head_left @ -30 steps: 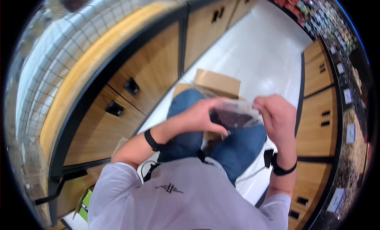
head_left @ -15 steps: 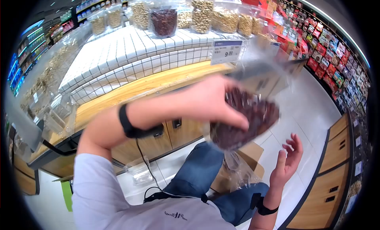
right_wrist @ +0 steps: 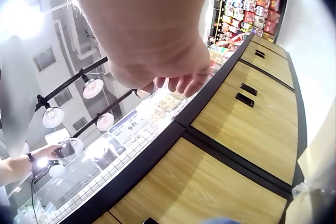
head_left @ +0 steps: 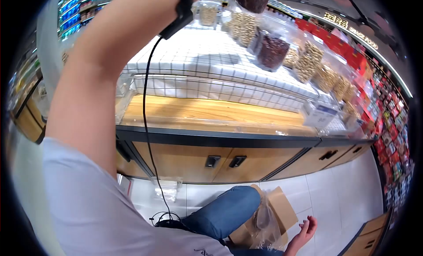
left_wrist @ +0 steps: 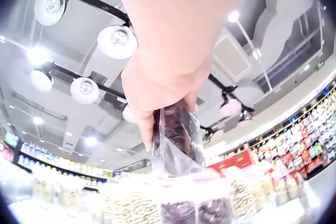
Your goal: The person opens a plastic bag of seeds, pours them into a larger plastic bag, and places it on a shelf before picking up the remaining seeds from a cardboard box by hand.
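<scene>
My left hand [left_wrist: 165,85] is raised high over the display and grips a clear plastic bag of dark red dried food [left_wrist: 181,134], thumb on one side and fingers on the other. In the head view only the lower part of this bag [head_left: 252,0] shows at the top edge, and most of the hand is out of frame. A similar bag of dark red pieces [head_left: 273,49] stands on the white grid-patterned display top [head_left: 189,49]. Low over the floor by my knee, my right hand [head_left: 305,231] holds nothing, its fingers loosely bent.
Clear bags of peanuts [head_left: 308,62] stand in a row beside the dark red one. A wire rail [head_left: 211,86] and price sign [head_left: 320,115] edge the display, above wooden cabinets [head_left: 189,161]. An open cardboard box [head_left: 282,207] with clear plastic [head_left: 266,216] sits on the floor.
My left hand has carried the bag up from my lap to above the display. The right hand, earlier at the bag's top, has come away and dropped low. The view has swung toward the display.
</scene>
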`<state>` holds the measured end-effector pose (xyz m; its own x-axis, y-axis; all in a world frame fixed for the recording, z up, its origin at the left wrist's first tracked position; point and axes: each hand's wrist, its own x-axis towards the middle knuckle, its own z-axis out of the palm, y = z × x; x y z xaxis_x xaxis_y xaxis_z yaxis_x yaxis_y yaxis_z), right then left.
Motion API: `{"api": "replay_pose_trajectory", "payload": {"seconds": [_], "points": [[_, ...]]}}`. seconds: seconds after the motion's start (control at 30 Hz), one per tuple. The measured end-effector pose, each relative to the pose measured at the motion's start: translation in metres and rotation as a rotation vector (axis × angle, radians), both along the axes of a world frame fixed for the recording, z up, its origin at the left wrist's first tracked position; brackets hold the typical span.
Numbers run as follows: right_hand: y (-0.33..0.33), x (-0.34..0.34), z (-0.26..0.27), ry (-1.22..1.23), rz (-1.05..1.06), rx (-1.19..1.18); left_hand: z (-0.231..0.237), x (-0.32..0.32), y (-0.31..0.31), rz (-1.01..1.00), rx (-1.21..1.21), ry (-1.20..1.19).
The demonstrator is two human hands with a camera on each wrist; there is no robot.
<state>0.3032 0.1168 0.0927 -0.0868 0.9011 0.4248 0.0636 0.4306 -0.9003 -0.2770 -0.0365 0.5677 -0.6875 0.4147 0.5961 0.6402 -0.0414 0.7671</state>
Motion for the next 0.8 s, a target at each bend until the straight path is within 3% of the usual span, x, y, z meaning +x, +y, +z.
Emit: {"api": "replay_pose_trajectory", "payload": {"seconds": [0.07,0.1,0.2,0.23,0.27,0.4,0.6,0.67,0.73,0.8], "points": [[0.002,0.003,-0.009,-0.006,0.007,-0.036,-0.021,-0.039,0.002,0.053,-0.125,-0.047],[-0.002,0.008,-0.004,-0.078,-0.022,-0.054,-0.033,-0.057,0.004,-0.014,-0.174,-0.004],[-0.007,0.008,-0.006,-0.158,-0.060,-0.093,-0.058,-0.050,-0.010,0.150,-0.315,0.019],[-0.006,0.008,-0.010,-0.171,-0.072,-0.112,-0.071,-0.084,0.010,0.146,-0.299,0.039],[-0.006,0.009,-0.014,-0.183,-0.089,-0.133,-0.076,-0.079,0.005,0.030,-0.317,-0.043],[-0.019,-0.002,-0.015,-0.219,-0.120,-0.167,-0.102,-0.097,0.023,-0.057,-0.354,-0.161],[-0.036,-0.020,-0.009,-0.230,-0.111,-0.191,-0.141,-0.146,0.037,-0.345,-0.303,-0.075],[-0.039,-0.023,-0.015,-0.232,-0.112,-0.214,-0.142,-0.157,0.027,-0.270,-0.401,0.043],[-0.033,-0.024,-0.030,-0.139,-0.017,-0.130,-0.143,-0.150,0.010,-0.224,-0.481,0.027],[-0.040,-0.035,-0.032,-0.108,-0.084,-0.108,-0.143,-0.147,0.000,-0.229,-0.569,-0.092]]}}
